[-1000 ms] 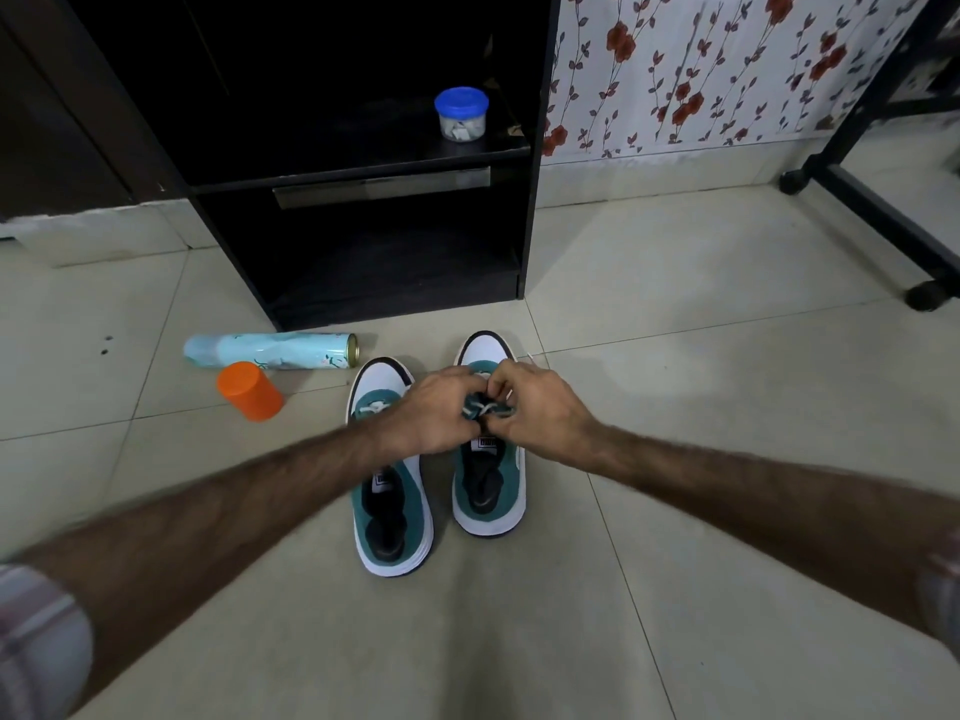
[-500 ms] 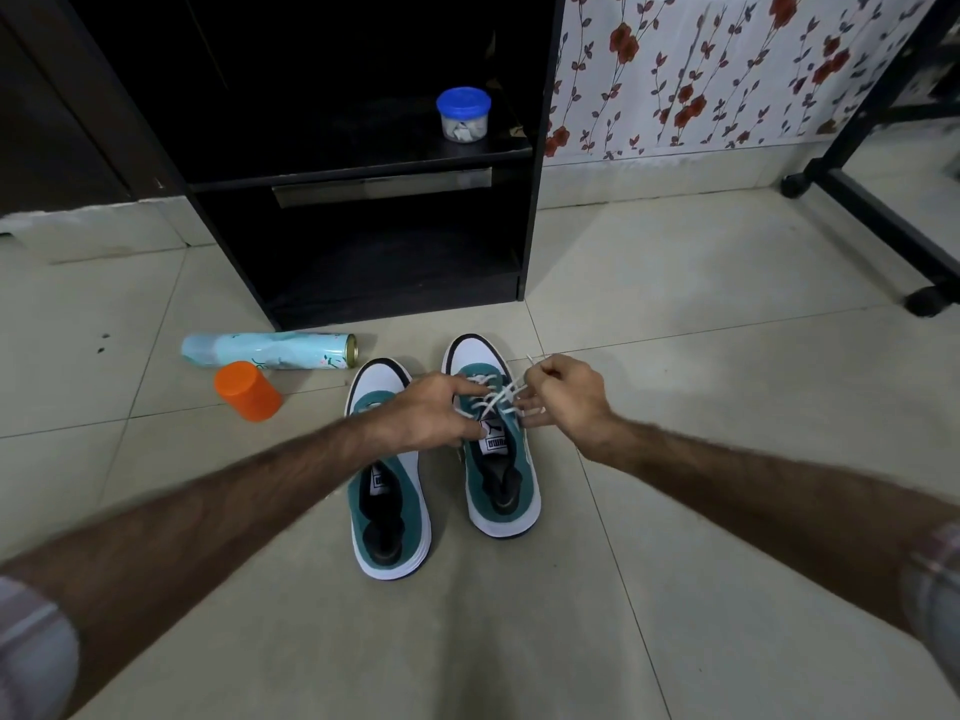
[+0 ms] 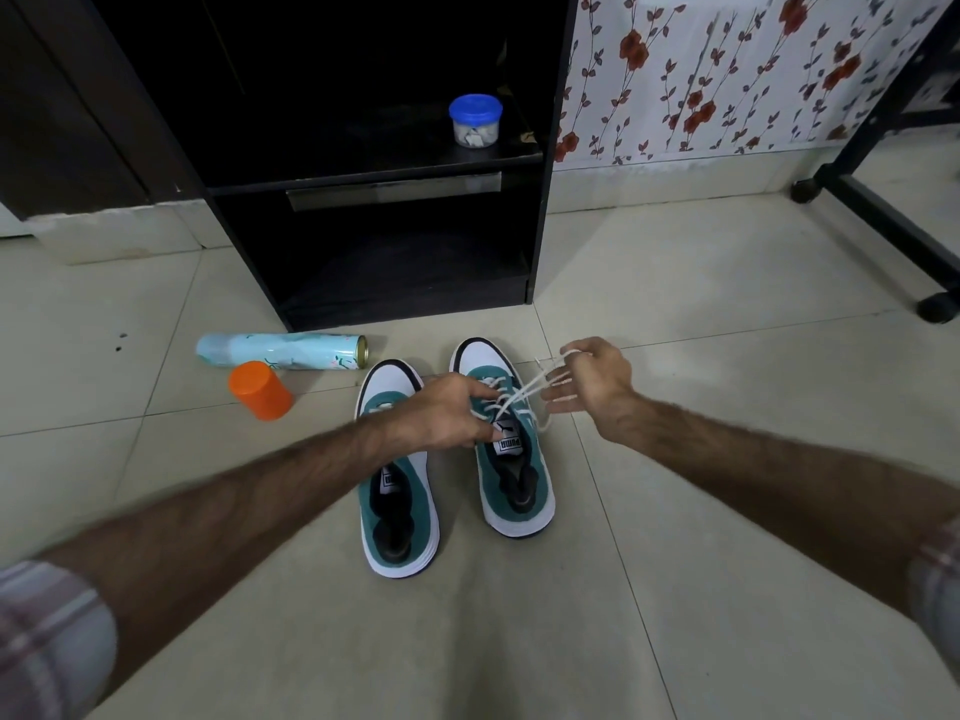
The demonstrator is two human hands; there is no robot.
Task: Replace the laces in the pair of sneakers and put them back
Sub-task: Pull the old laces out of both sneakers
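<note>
Two teal and white sneakers stand side by side on the tiled floor, toes toward the cabinet. The left sneaker (image 3: 397, 504) is partly under my forearm. The right sneaker (image 3: 511, 480) has a white lace (image 3: 524, 394) threaded across its top. My left hand (image 3: 447, 415) presses on the right sneaker's tongue and pinches the lace there. My right hand (image 3: 587, 379) is off to the right of the shoe, holding the lace ends stretched out, with the lower fingers spread.
A black open cabinet (image 3: 363, 241) stands just beyond the shoes, with a blue-lidded jar (image 3: 474, 119) on its shelf. A light blue spray can (image 3: 283, 350) and its orange cap (image 3: 261, 389) lie on the floor to the left. A black wheeled frame (image 3: 883, 220) is at the right.
My right hand has drawn the lace ends out to the right, away from the shoe. The left hand stays on the right sneaker's tongue.
</note>
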